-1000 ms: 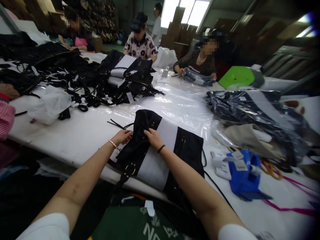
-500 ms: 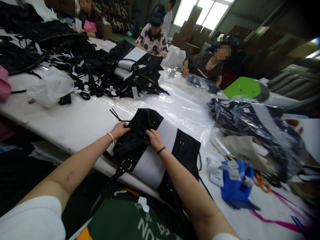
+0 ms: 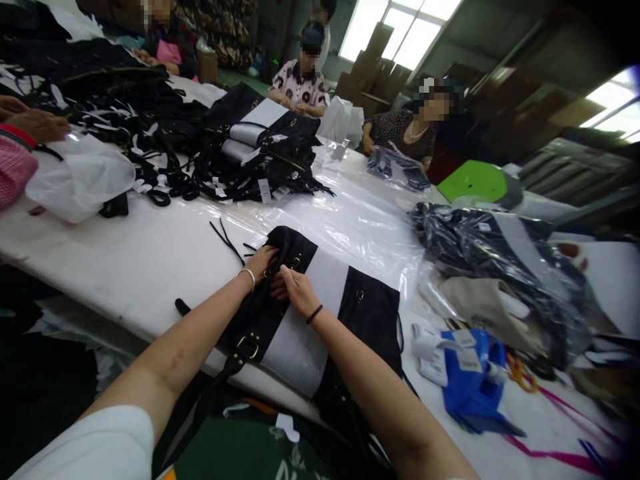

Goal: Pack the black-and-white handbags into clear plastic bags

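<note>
A black handbag (image 3: 370, 307) with a pale grey wrap (image 3: 327, 280) around its middle lies on the white table in front of me. Brass-coloured rings and black straps show on it. My left hand (image 3: 261, 264) grips the bag's dark fabric at its far left end, the fingertips partly hidden in the folds. Close beside it, my right hand (image 3: 296, 292) rests against the bag at the wrap's edge. Its thumb is raised and its fingers are stretched toward the left hand, with nothing visible held in them.
A heap of black bags (image 3: 255, 153) with straps and tags lies across the table. Clear plastic sheeting (image 3: 360, 220) spreads beyond my bag. To the right are a blue tape dispenser (image 3: 473, 380), orange scissors (image 3: 521, 373) and plastic-wrapped bags (image 3: 480, 247). A co-worker's hand (image 3: 37, 125) reaches in at left.
The fabric I was lifting now lies flatter against the bag. My left hand has moved right and my right hand slightly left. A co-worker's hand has appeared at the left.
</note>
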A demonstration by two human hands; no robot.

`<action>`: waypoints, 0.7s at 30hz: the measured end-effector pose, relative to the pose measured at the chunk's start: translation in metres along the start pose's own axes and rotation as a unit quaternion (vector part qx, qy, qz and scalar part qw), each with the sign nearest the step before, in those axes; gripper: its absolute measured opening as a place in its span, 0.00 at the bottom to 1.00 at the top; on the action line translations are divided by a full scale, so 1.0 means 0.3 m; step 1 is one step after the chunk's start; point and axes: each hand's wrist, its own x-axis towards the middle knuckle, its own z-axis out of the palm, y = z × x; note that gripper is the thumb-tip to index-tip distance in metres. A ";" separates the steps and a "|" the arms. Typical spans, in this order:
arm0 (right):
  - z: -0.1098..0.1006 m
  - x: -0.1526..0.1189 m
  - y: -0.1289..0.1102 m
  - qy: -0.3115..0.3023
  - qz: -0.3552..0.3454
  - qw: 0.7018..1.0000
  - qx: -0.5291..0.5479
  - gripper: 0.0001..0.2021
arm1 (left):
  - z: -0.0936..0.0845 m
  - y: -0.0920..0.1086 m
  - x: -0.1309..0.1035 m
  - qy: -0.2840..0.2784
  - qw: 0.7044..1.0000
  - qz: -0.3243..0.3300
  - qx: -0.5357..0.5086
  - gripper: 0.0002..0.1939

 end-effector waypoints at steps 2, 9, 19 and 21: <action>-0.059 0.041 -0.029 0.058 -0.063 0.996 -0.036 0.23 | 0.027 -0.042 -0.007 0.010 0.999 0.013 -0.032 0.24; -0.236 0.404 -0.145 0.018 -0.157 0.952 -0.262 0.20 | 0.040 -0.078 -0.005 0.005 0.993 0.022 -0.115 0.27; -0.194 0.582 -0.027 -0.062 -0.038 0.949 -0.306 0.15 | -0.007 -0.074 0.011 0.051 0.944 -0.154 -0.288 0.18; -0.193 0.598 -0.009 -0.070 -0.041 0.941 -0.328 0.16 | -0.018 -0.070 0.013 0.075 0.916 -0.188 -0.346 0.21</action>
